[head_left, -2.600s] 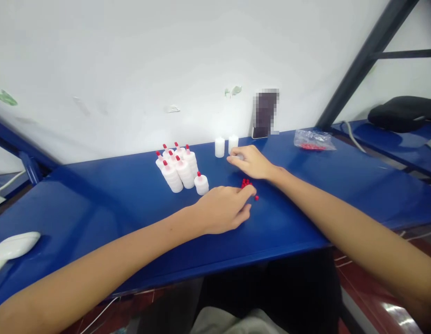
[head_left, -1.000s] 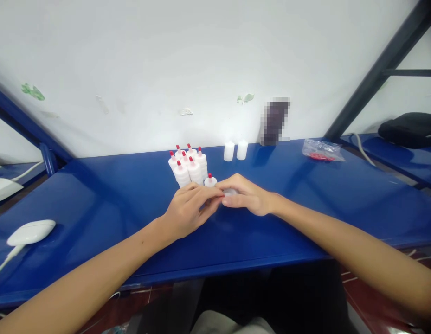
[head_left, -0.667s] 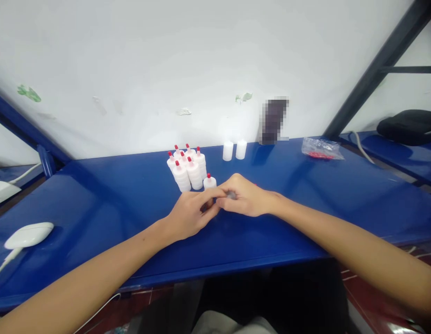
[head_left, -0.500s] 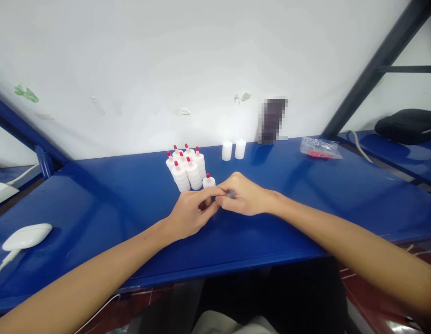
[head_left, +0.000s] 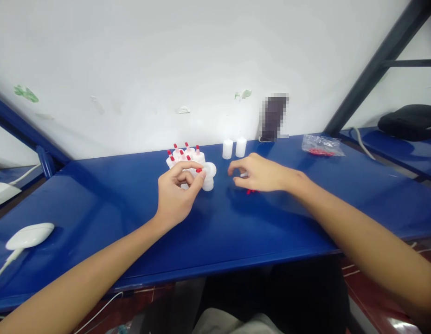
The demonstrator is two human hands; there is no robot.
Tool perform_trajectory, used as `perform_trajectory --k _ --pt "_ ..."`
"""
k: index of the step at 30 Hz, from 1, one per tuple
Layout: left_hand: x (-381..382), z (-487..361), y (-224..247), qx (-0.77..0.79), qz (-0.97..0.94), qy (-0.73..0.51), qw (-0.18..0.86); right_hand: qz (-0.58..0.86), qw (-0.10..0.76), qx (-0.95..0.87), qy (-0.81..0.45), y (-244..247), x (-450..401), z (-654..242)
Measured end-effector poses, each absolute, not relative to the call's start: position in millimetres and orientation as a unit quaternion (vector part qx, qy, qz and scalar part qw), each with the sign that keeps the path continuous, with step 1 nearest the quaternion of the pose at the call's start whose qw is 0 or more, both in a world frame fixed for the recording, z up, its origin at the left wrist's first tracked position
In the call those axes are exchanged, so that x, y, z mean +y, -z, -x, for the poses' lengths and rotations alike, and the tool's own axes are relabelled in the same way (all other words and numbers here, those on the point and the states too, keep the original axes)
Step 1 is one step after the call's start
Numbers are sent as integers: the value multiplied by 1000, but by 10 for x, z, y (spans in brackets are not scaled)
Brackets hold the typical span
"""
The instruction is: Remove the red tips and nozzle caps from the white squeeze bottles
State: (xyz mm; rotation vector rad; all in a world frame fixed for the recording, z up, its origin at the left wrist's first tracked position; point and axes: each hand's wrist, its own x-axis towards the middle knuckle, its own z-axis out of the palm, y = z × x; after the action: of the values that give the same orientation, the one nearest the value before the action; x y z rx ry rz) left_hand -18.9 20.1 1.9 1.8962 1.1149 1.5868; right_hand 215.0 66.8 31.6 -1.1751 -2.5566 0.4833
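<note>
Far left, a white oval object [head_left: 30,235] is sitting on the blue surface [head_left: 264,227], a cable trailing off its lower end. Clustered columns of white spouted caps [head_left: 190,151] are standing upright further along, red tips up, partly hidden behind the left hand [head_left: 174,192]. That hand's thumb and index are pinching narrowly on the red tip of one spouted cap [head_left: 210,169]; its long axis is running sideways, red end leftward in the fingers, round white base facing right. Just below the base, a short white stack [head_left: 208,185] is standing, overlapping it in view; cannot tell whether the two are touching. Left hand is nearer to this stack; right hand [head_left: 262,171] is hovering apart, to its right. Behind the gap, two white cylinders [head_left: 234,148] are standing side by side near the wall. Right fingers are curling, a moderate gap showing, something pale between them; cannot tell whether they are gripping it. Loose red pieces [head_left: 252,191] are lying just under that hand. Farther right, a clear plastic bag [head_left: 321,141] is lying with more red pieces inside.
</note>
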Motion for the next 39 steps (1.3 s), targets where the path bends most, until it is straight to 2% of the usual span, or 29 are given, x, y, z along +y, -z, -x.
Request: perform_trajectory --k 6,16,20,25,27,29,31,35,39 --pt "203 175 -17 426 -656 -554 284 412 36 -873 -259 -395 748 -2439" --pt "351 213 40 453 -672 -516 275 407 -7 -872 -273 -350 714 -2410" --pt "362 203 51 460 -694 -488 260 401 56 -864 -299 -362 727 -2383" --pt "349 180 79 455 -716 -461 261 386 279 -822 -313 -269 714 -2209" --pt "322 184 95 438 -733 -468 228 380 358 -787 -330 -196 680 -2109" --pt "286 199 116 399 -765 -474 174 366 400 -754 -371 -131 629 -2019" --pt "251 221 139 333 -818 -455 117 340 389 -736 -438 -90 572 -1953" --pt "208 252 169 231 -895 -379 44 287 289 -721 -560 -60 504 -1901" --pt "190 244 153 219 -885 -412 14 256 263 -683 -632 -35 511 -1894"
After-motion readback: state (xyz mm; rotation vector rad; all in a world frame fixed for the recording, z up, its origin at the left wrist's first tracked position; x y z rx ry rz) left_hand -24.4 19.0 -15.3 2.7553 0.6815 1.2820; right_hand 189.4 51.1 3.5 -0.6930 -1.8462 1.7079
